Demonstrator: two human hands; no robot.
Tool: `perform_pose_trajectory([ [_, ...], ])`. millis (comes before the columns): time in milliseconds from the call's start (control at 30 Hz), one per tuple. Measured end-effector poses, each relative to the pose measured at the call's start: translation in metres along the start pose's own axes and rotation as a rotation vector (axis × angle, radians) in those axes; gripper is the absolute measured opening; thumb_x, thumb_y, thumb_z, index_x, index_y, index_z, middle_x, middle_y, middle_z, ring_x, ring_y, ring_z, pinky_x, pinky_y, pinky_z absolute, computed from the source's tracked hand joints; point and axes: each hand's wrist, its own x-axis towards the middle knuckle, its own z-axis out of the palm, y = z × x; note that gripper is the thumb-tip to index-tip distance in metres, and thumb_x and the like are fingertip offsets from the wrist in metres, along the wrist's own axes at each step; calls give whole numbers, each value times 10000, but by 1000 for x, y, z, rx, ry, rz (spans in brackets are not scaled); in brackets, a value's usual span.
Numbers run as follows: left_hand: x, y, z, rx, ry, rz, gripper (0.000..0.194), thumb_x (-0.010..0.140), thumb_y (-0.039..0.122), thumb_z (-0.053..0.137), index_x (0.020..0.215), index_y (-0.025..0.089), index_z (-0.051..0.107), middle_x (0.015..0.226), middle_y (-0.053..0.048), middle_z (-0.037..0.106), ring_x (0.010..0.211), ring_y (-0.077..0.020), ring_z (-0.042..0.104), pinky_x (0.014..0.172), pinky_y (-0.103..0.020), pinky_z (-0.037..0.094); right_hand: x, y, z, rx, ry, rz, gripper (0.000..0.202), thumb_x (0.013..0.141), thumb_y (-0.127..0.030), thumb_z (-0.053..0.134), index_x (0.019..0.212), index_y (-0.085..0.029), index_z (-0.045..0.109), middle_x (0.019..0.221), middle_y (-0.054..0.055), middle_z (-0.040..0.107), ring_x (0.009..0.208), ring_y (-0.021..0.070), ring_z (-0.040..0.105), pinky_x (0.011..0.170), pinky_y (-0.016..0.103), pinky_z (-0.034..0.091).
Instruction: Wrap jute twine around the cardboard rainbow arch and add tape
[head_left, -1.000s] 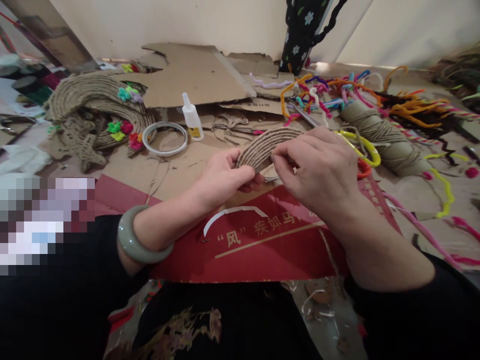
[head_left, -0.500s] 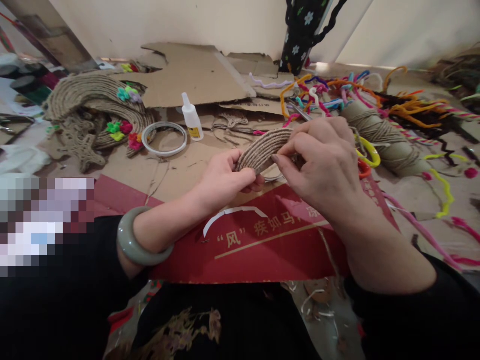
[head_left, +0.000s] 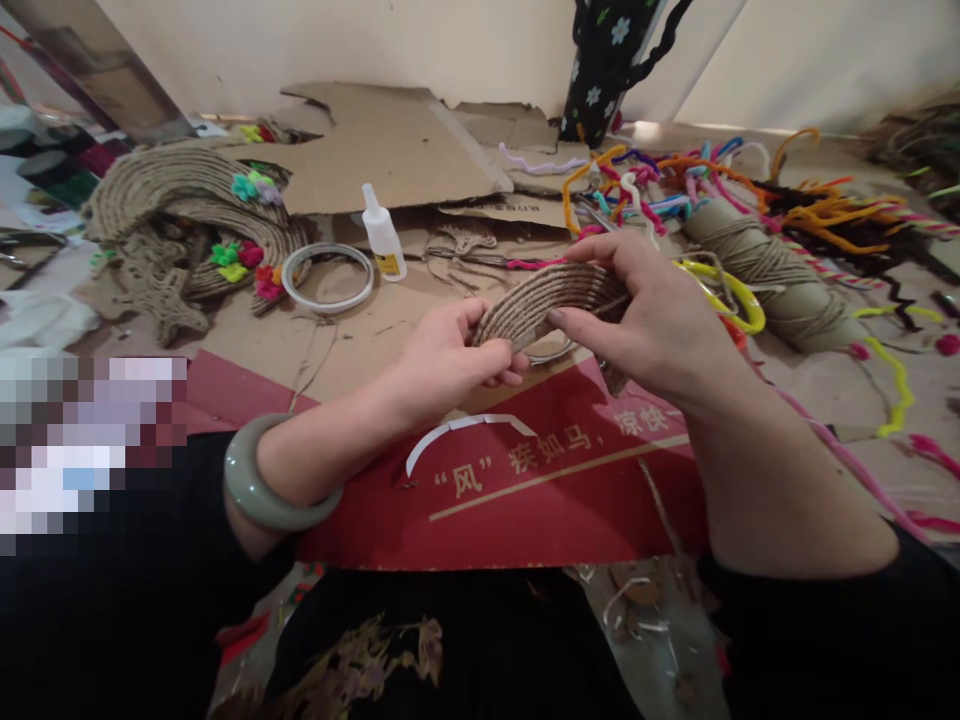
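Observation:
My left hand pinches the near left end of a curved piece wrapped in jute twine, held above a red printed cardboard sheet. My right hand grips the same piece from the right, thumb under it and fingers over its top edge. A pale green bangle sits on my left wrist. A thin white paper strip lies on the red sheet below the hands.
A white glue bottle and a tape ring stand behind the hands. Finished jute pieces with coloured flowers lie at left. Pipe cleaners, a twine cone and cardboard scraps lie at the back.
My right hand has slid rightward along the jute piece, uncovering more of its wrapped arc. The left hand stays put.

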Motion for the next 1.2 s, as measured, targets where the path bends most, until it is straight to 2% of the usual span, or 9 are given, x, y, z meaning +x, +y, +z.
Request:
perform_pose_trajectory([
  [233, 2, -1, -5, -72, -120, 24, 327, 660, -59, 529, 915, 139, 581, 717, 21, 688, 646, -76, 648, 692, -207, 517, 2, -2, -4, 15, -6, 9, 344, 775, -319, 666, 1098, -209, 625, 996, 62, 705, 822, 218, 654, 717, 377, 552],
  [433, 3, 2, -13, -64, -267, 67, 309, 660, 26, 625, 939, 154, 586, 811, 3, 695, 743, -101, 649, 745, -244, 513, 4, -8, -10, 28, -42, 79, 367, 757, -287, 674, 1110, -197, 626, 1038, 81, 705, 880, 239, 673, 780, 411, 571],
  [567, 6, -1, -16, 41, -227, 74, 220, 695, 131, 690, 895, 157, 601, 770, 5, 654, 698, -113, 611, 673, -248, 480, 3, -10, -8, 20, -41, 78, 360, 757, -274, 679, 1105, -201, 632, 1042, 82, 705, 914, 254, 680, 804, 430, 568],
  [700, 9, -9, -16, 143, -153, 131, 163, 687, 105, 661, 825, 152, 588, 696, 32, 592, 632, -93, 537, 609, -229, 429, 1, -12, -5, 13, -62, 94, 356, 765, -267, 681, 1112, -195, 642, 1029, 74, 705, 940, 258, 684, 840, 443, 554],
  [800, 10, -11, -16, 203, -142, 130, 155, 679, 98, 650, 808, 152, 582, 687, 28, 592, 636, -99, 540, 606, -229, 426, 1, -13, -5, 38, -79, 84, 373, 773, -258, 673, 1137, -186, 638, 1048, 72, 710, 950, 244, 682, 857, 424, 549],
  [967, 7, -3, -18, 162, -204, 37, 116, 710, 126, 663, 793, 154, 585, 667, 24, 602, 599, -93, 543, 569, -218, 415, 1, -16, -7, 42, -81, 72, 373, 768, -244, 670, 1135, -185, 649, 1053, 75, 718, 915, 232, 679, 846, 412, 543],
  [1067, 7, 1, -17, 138, -215, -46, 43, 771, 152, 633, 754, 149, 594, 615, 23, 589, 544, -83, 526, 524, -204, 395, 0, -19, -6, 44, -130, 61, 364, 760, -247, 666, 1119, -184, 661, 1034, 72, 726, 884, 227, 675, 828, 402, 540],
  [1200, 6, 0, -13, 64, -189, -85, 90, 771, 69, 586, 717, 139, 599, 557, 51, 536, 483, -53, 476, 480, -173, 370, -2, -24, -3, 33, -190, 36, 360, 759, -275, 662, 1106, -181, 672, 1057, 80, 729, 885, 232, 669, 807, 390, 531],
])
